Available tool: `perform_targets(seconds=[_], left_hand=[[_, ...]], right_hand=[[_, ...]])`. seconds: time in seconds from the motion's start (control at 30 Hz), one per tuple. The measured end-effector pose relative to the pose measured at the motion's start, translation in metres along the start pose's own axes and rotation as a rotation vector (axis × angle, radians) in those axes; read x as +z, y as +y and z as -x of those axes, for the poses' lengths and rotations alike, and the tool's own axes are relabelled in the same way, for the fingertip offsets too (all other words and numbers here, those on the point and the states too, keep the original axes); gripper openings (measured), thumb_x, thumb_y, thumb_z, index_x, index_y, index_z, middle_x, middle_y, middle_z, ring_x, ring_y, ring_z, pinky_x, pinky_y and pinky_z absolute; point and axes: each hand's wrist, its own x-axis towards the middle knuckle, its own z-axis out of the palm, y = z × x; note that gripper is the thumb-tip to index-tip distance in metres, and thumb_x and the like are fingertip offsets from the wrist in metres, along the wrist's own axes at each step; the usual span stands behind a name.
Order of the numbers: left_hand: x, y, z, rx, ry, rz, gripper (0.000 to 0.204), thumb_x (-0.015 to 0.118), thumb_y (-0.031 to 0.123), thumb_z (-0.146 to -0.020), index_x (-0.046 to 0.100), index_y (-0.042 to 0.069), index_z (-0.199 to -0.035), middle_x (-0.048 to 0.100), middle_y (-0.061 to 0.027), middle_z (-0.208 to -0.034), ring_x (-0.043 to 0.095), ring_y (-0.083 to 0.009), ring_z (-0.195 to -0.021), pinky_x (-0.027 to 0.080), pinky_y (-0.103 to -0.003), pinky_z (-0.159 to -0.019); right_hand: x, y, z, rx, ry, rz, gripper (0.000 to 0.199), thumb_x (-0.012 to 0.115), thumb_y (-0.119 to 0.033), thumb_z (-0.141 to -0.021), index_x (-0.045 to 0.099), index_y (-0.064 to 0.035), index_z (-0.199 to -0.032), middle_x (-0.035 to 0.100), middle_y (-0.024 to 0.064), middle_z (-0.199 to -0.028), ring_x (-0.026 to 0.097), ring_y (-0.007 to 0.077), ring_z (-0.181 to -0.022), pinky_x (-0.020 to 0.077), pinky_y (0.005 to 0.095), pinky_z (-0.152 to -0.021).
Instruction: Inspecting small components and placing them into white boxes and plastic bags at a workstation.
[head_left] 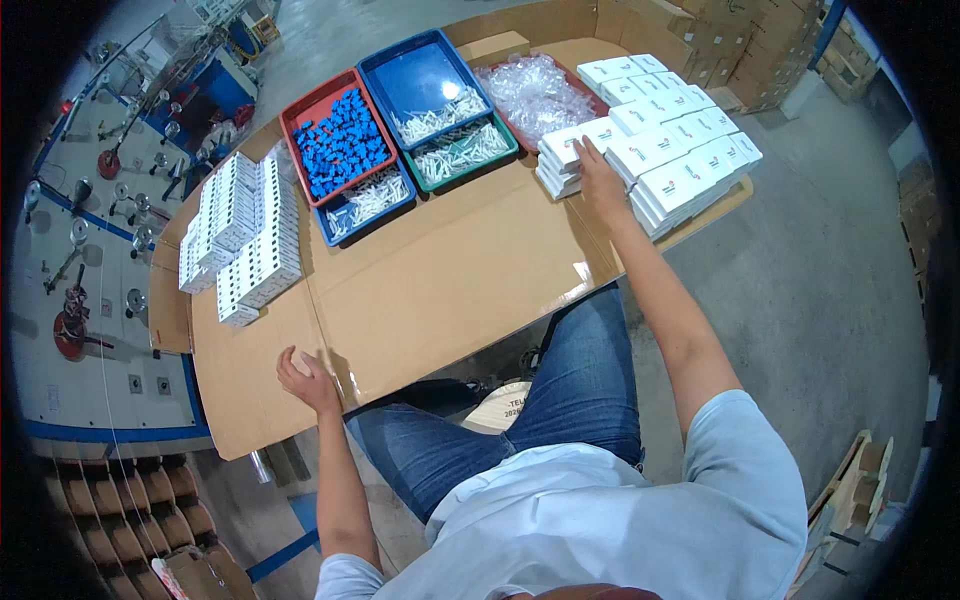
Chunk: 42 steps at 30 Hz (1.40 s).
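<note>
The left hand (308, 380) lies nearest, fingers loosely curled and holding nothing, resting on the near edge of the flattened cardboard sheet (430, 290) that serves as worktop. Far across it, the right hand (600, 180) is stretched out, fingers flat on a stack of flat white boxes (572, 150); whether they grip it I cannot tell. The stack's long axis runs crosswise just beyond the fingertips, with more white boxes (690, 150) to their right. Left of them sit trays of blue parts (340, 140) and white parts (455, 135), over a concrete floor (810, 280).
</note>
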Motion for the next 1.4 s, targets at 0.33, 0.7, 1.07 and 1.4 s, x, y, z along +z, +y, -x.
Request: perform_targets(seconds=[0.33, 0.7, 1.07, 1.4], left_hand=[[-0.097, 0.150, 0.108, -0.301, -1.236, 0.586, 0.022, 0.066, 0.023, -0.097, 0.071, 0.006, -0.110, 0.070, -0.0092, -0.092, 0.065, -0.0158, -0.083, 0.051, -0.035, -0.077], [-0.099, 0.158, 0.086, 0.120, -1.663, 0.534, 0.049, 0.056, 0.040, -0.102, 0.062, 0.002, -0.133, 0.069, -0.0174, -0.124, 0.065, -0.0307, -0.113, 0.049, -0.040, -0.100], [-0.076, 0.252, 0.021, -0.398, -1.044, 1.448, 0.057, 0.064, 0.018, -0.101, 0.041, 0.005, -0.152, 0.055, -0.0106, -0.142, 0.055, -0.0209, -0.130, 0.044, -0.034, -0.107], [-0.089, 0.286, 0.014, -0.175, -0.826, 1.487, 0.110, 0.090, 0.022, -0.071, 0.026, -0.006, -0.156, 0.051, -0.0167, -0.146, 0.051, -0.0282, -0.136, 0.039, -0.043, -0.116]], right_hand=[[-0.016, -0.021, 0.004, 0.034, -0.001, 0.045, 0.055, 0.050, -0.001, -0.093, 0.050, -0.0141, -0.147, 0.048, 0.0084, -0.155, 0.068, 0.0396, -0.105, 0.0570, 0.0483, -0.085], [-0.074, -0.094, 0.023, -0.141, 0.206, -0.262, 0.058, 0.054, 0.011, -0.090, 0.052, -0.0082, -0.145, 0.056, 0.0183, -0.145, 0.059, 0.0381, -0.126, 0.0503, 0.0439, -0.101], [-0.092, -0.208, 0.115, 0.028, 0.063, -0.776, 0.070, 0.046, 0.021, -0.085, 0.049, -0.0050, -0.150, 0.055, 0.0169, -0.149, 0.069, 0.0198, -0.103, 0.0553, 0.0282, -0.070], [-0.039, -0.237, 0.213, 0.094, -0.138, -1.317, 0.051, 0.057, -0.008, -0.101, 0.039, -0.0079, -0.149, 0.040, 0.0273, -0.156, 0.066, 0.0258, -0.112, 0.0580, 0.0221, -0.061]])
